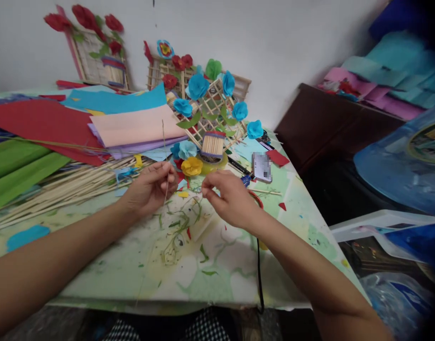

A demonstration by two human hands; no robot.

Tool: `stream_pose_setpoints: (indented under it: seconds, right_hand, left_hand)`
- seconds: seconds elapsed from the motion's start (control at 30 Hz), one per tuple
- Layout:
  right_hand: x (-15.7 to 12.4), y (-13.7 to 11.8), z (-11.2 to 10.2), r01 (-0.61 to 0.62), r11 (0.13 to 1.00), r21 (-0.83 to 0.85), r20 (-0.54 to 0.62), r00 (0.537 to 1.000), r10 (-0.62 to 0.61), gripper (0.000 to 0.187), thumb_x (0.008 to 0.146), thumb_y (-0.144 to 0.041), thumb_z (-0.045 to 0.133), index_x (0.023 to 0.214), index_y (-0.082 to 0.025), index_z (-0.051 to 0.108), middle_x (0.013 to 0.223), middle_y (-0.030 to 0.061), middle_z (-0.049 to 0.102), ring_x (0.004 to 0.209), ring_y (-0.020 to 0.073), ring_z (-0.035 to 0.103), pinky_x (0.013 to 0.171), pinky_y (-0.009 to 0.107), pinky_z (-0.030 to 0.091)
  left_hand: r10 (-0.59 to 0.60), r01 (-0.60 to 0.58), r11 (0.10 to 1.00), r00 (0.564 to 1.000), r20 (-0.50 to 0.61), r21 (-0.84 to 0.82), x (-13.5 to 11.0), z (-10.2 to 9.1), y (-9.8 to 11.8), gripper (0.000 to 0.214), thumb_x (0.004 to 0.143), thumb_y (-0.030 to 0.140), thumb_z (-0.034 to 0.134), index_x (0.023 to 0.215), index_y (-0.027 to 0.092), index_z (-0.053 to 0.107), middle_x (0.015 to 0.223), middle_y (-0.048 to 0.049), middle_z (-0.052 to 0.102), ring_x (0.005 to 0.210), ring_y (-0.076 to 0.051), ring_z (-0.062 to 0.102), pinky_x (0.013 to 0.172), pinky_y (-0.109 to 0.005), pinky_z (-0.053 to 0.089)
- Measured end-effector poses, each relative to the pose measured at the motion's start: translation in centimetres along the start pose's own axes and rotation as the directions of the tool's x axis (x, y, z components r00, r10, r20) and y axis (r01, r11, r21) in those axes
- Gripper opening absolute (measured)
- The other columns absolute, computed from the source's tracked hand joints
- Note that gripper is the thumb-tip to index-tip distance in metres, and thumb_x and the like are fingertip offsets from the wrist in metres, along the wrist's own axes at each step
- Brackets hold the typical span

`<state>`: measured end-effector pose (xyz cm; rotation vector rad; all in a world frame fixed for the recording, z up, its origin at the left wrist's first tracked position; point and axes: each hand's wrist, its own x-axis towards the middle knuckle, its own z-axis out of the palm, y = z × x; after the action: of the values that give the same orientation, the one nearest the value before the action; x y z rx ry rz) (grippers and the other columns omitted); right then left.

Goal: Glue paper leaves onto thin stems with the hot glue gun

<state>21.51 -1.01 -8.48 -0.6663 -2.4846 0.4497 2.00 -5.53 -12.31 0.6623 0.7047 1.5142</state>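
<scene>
My left hand [151, 185] pinches a thin greenish stem [164, 135], which stands nearly upright and shows above and below the fingers. To its right my right hand [228, 196] hovers over the table, fingers bent and pressed together; whatever they hold, if anything, is too small to make out. Just beyond the hands lie a yellow paper flower [191, 166] and light blue paper flowers [187, 149]. Behind them leans a stick lattice [203, 124] with blue flowers, green leaves and a small stick basket [212, 144]. Green scraps [182, 220] litter the cloth under my hands.
Thin wooden sticks [71, 187] and sheets of coloured paper [43, 123] cover the table's left side. A phone [262, 166] and a black pen [239, 166] lie at right. Finished flower panels [93, 57] lean on the wall. A blue plastic stool [398, 156] stands beyond the right edge.
</scene>
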Motion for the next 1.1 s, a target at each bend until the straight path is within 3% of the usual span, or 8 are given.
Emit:
stream_pose_setpoints:
  seconds: [0.17, 0.27, 0.43, 0.6, 0.7, 0.8, 0.97, 1.1]
  right_hand:
    - [0.6, -0.3, 2.3, -0.034, 0.996, -0.088, 0.151, 0.987, 0.047, 0.02, 0.08, -0.013, 0.044, 0.065, -0.019, 0.055, 0.065, 0.0016, 0.057, 0.066, 0.0171, 0.051, 0.065, 0.03, 0.036]
    - [1.0, -0.9, 2.9, 0.102, 0.989, -0.11, 0.254, 0.965, -0.071, 0.016, 0.081, -0.02, 0.051, 0.068, -0.019, 0.06, 0.067, 0.0015, 0.06, 0.071, 0.0176, 0.053, 0.071, 0.032, 0.035]
    - [0.5, -1.6, 3.8, 0.431, 0.902, -0.036, 0.489, 0.794, -0.36, 0.011, 0.074, -0.024, 0.066, 0.085, -0.022, 0.068, 0.083, 0.0038, 0.063, 0.091, 0.0225, 0.052, 0.085, 0.038, 0.031]
    - [-0.3, -1.2, 4.9, 0.464, 0.886, -0.006, 0.543, 0.745, -0.387, 0.003, 0.078, -0.02, 0.063, 0.078, -0.021, 0.066, 0.084, 0.0039, 0.064, 0.093, 0.0215, 0.051, 0.085, 0.037, 0.031]
    - [-0.3, -1.1, 5.3, 0.418, 0.908, 0.017, 0.543, 0.759, -0.36, 0.006, 0.08, -0.016, 0.061, 0.075, -0.019, 0.064, 0.082, 0.0035, 0.064, 0.09, 0.0193, 0.052, 0.083, 0.034, 0.032]
    - [-0.4, -1.1, 5.5, 0.372, 0.927, 0.051, 0.527, 0.778, -0.341, 0.01, 0.079, -0.019, 0.063, 0.089, -0.018, 0.065, 0.092, 0.0048, 0.065, 0.093, 0.0194, 0.053, 0.084, 0.033, 0.032]
    - [-0.6, -1.4, 5.8, 0.441, 0.896, 0.045, 0.544, 0.742, -0.392, 0.005, 0.081, -0.016, 0.06, 0.08, -0.017, 0.065, 0.087, 0.0056, 0.066, 0.092, 0.0202, 0.053, 0.085, 0.034, 0.033]
    - [-0.4, -1.2, 5.5, 0.245, 0.96, 0.138, 0.446, 0.849, -0.281, 0.011, 0.081, -0.01, 0.055, 0.078, -0.016, 0.064, 0.08, 0.0035, 0.067, 0.083, 0.0163, 0.056, 0.083, 0.031, 0.036]
  left_hand:
    - [0.033, -0.034, 0.996, 0.999, -0.005, -0.084, 0.2, 0.0, 1.3, 0.027, 0.093, 0.014, 0.044, 0.07, 0.011, 0.059, 0.055, 0.003, 0.052, 0.045, -0.002, 0.038, 0.047, -0.016, 0.032]
    - [0.048, -0.049, 0.993, 0.999, -0.02, -0.108, 0.5, -0.2, 1.5, 0.03, 0.094, 0.016, 0.041, 0.07, 0.011, 0.059, 0.053, 0.003, 0.05, 0.043, -0.003, 0.038, 0.045, -0.015, 0.032]
    - [0.051, -0.055, 0.994, 0.998, -0.045, -0.094, 1.3, -1.0, 1.1, 0.031, 0.093, 0.016, 0.04, 0.069, 0.012, 0.059, 0.052, 0.0025, 0.049, 0.041, -0.003, 0.04, 0.043, -0.015, 0.033]
    - [0.044, -0.047, 0.997, 0.998, -0.044, -0.066, 1.4, -1.4, 0.9, 0.026, 0.091, 0.017, 0.045, 0.069, 0.013, 0.058, 0.052, 0.0033, 0.049, 0.04, -0.002, 0.04, 0.044, -0.014, 0.034]
    - [0.05, -0.053, 0.997, 0.997, -0.057, -0.051, 1.4, -1.2, 0.9, 0.022, 0.088, 0.017, 0.051, 0.068, 0.013, 0.058, 0.052, 0.0036, 0.05, 0.039, -0.002, 0.04, 0.043, -0.014, 0.033]
    - [0.042, -0.045, 0.998, 0.997, -0.06, -0.049, 1.3, -0.9, 0.8, 0.023, 0.089, 0.017, 0.051, 0.067, 0.012, 0.058, 0.051, 0.0034, 0.05, 0.038, -0.001, 0.039, 0.043, -0.013, 0.033]
    - [0.026, -0.029, 0.999, 0.997, -0.069, -0.043, 1.2, -0.7, 0.7, 0.027, 0.091, 0.016, 0.046, 0.068, 0.011, 0.059, 0.05, 0.0022, 0.051, 0.038, -0.002, 0.04, 0.042, -0.013, 0.035]
    - [-0.008, 0.007, 1.0, 0.998, -0.068, -0.016, 1.0, -0.8, 0.6, 0.028, 0.092, 0.017, 0.043, 0.072, 0.01, 0.063, 0.052, 0.0007, 0.053, 0.039, -0.003, 0.042, 0.042, -0.013, 0.04]
